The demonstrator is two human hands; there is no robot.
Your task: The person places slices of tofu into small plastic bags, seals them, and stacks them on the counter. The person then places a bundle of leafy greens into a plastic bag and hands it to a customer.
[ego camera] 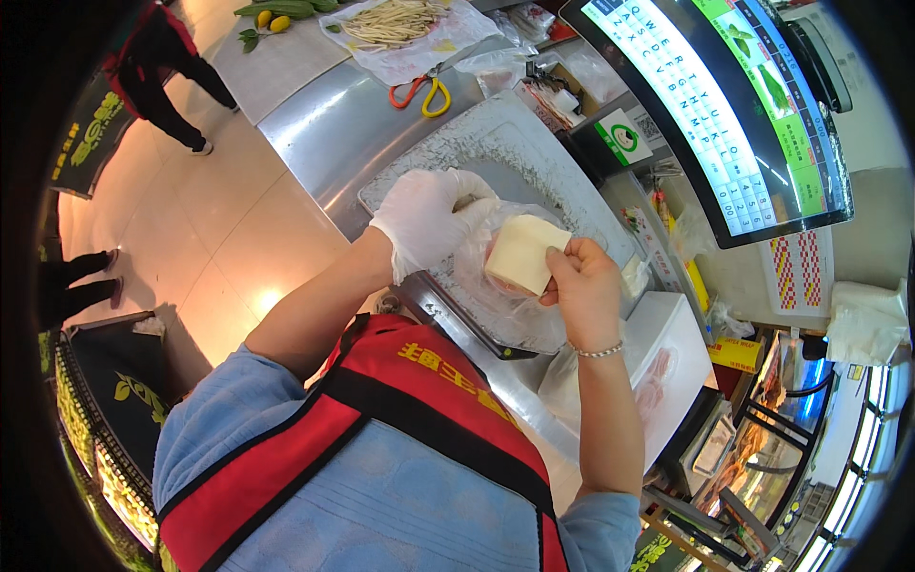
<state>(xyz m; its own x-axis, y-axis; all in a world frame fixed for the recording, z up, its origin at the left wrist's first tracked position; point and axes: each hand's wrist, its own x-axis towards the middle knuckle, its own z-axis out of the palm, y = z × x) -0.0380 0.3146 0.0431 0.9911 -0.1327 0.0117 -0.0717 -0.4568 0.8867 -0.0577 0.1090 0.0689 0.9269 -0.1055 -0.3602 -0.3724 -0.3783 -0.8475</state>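
Above a worn metal scale platter [457, 129], my right hand [582, 286], bare with a chain bracelet at the wrist, pinches the edge of a pale yellow square sheet [525, 250]. Under the sheet lies something round and pinkish in a clear plastic bag [465, 268]. My left hand [439, 218], in a white glove, has its fingers bent on the bag's gathered edge, left of the sheet. What the bag holds is mostly hidden by the sheet.
Scissors [422, 93] with red and yellow handles lie beyond the platter, near pale stalks [389, 23] on a bag. A touchscreen [700, 107] stands at upper right, a white box [668, 357] at right. Two people [161, 79] [86, 282] are on the floor at left.
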